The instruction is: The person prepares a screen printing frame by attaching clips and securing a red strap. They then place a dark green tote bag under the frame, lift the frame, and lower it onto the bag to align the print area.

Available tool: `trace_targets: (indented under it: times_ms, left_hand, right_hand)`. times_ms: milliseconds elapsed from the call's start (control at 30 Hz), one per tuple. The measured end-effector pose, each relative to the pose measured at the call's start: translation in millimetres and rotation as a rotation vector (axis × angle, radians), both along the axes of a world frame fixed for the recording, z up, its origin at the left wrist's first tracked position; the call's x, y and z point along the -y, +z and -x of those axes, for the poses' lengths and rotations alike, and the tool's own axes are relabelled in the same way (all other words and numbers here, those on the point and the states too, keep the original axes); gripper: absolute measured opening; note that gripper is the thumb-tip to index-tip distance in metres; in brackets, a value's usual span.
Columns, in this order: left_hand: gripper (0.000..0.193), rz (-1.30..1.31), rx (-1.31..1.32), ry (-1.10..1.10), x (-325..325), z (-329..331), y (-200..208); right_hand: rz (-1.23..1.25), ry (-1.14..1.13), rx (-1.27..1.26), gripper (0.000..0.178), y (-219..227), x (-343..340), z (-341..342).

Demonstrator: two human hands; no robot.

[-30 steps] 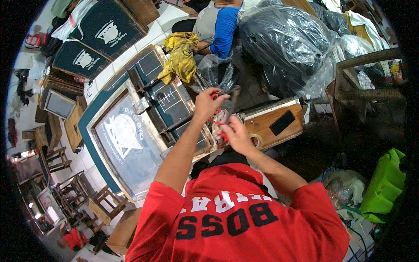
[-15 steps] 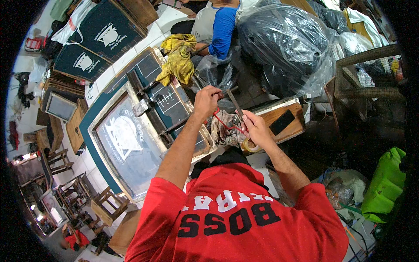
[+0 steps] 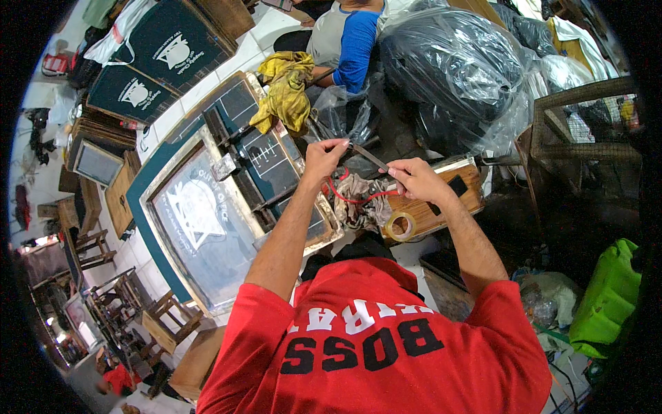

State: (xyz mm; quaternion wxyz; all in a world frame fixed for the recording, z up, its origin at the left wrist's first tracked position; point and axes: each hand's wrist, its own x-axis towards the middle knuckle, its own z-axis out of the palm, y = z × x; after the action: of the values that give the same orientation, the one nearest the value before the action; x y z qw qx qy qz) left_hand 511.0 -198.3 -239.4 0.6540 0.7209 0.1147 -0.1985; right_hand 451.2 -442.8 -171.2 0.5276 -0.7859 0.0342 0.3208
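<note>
My right hand (image 3: 418, 181) is closed around one end of a narrow, flat, dark metal strip (image 3: 369, 157), which slants up and left. At its far end the fingertips of my left hand (image 3: 323, 164) are pinched together; whatever they grip is too small to make out. A red cord (image 3: 357, 201) loops below, running from under my left hand toward my right. Beneath the cord lies a crumpled, stained rag (image 3: 362, 215). A roll of tape (image 3: 412, 226) rests beside it on a wooden box (image 3: 436, 215), close under my right forearm.
To the left lies a framed printing screen (image 3: 231, 259) with dark metal clamps (image 3: 245, 181). A yellow cloth (image 3: 286, 90) drapes over the board's far end. Beyond, another person in blue sleeves (image 3: 355, 58) sits near a large plastic-wrapped black bundle (image 3: 458, 65). A green bag (image 3: 607, 297) stands at right.
My right hand has moved up and right, and the strip now lies flatter, its tip nearer my left fingertips. The tape roll is more exposed. My left hand has shifted slightly.
</note>
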Motion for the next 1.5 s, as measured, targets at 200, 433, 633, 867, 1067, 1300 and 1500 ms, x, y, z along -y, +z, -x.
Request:
trace_targets:
  times_ms: [200, 433, 633, 867, 1067, 1300, 1500]
  left_hand:
    - [0.026, 0.121, -0.111, 0.114, 4, 4, 3]
    - [0.021, 0.080, -0.108, 0.148, 5, 7, 8]
    - [0.019, 0.102, -0.110, 0.139, 6, 10, 7]
    - [0.016, 0.163, -0.163, 0.166, 9, 12, 2]
    - [0.016, 0.213, -0.182, 0.180, 10, 11, -3]
    - [0.018, 0.155, -0.214, 0.088, 8, 1, -3]
    - [0.023, -0.013, -0.076, -0.073, 0, -9, 4]
  right_hand:
    - [0.140, 0.191, 0.048, 0.025, 9, 12, -25]
    - [0.114, 0.315, -0.013, 0.025, 15, 25, -62]
    - [0.158, 0.424, 0.043, 0.025, 4, 35, -77]
    - [0.140, 0.426, -0.056, 0.026, 3, 38, -89]
    - [0.084, 0.354, 0.019, 0.025, -9, 36, -63]
    - [-0.356, -0.588, -0.436, 0.019, -8, -95, 54]
    - [-0.493, -0.513, -0.157, 0.018, -45, -155, 64]
